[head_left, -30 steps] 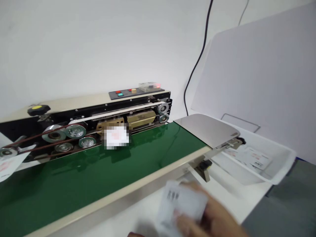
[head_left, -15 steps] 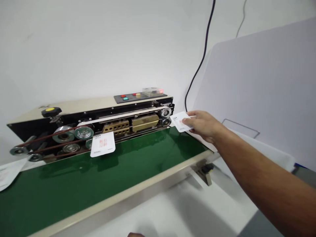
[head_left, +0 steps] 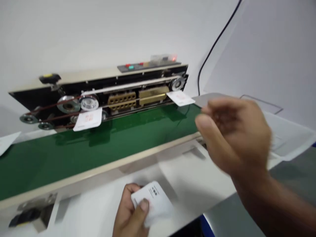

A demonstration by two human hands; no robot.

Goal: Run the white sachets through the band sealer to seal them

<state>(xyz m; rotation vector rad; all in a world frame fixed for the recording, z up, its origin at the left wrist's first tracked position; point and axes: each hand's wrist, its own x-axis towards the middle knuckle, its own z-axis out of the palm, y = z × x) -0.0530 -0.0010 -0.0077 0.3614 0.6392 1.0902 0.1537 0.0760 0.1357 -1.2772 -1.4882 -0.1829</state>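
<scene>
My left hand point(head_left: 133, 212) grips white sachets point(head_left: 154, 202) with dark and pale red print, thumb on top; they look like a small stack, but I cannot tell how many. My right hand point(head_left: 234, 135), smeared by motion, is in the air over the right end of the green conveyor belt point(head_left: 148, 128). Its thumb and fingers are apart, with nothing between them. Just left of it, one white sachet point(head_left: 181, 98) sticks out of the band sealer point(head_left: 138, 80) at the right wheels. Another sachet point(head_left: 89, 119) juts from the sealer further left.
A third sachet point(head_left: 7, 143) is cut off at the left edge. The sealer's wheels point(head_left: 90, 102) and belts run along its front. A black cable point(head_left: 217, 38) hangs on the wall. A white tray-like surface point(head_left: 291, 138) and thin wire frame point(head_left: 261, 100) are at right.
My right hand has let go of the sachet at the sealer's right end and drawn back towards me. My left hand has come up into view with sachets. The view has shifted.
</scene>
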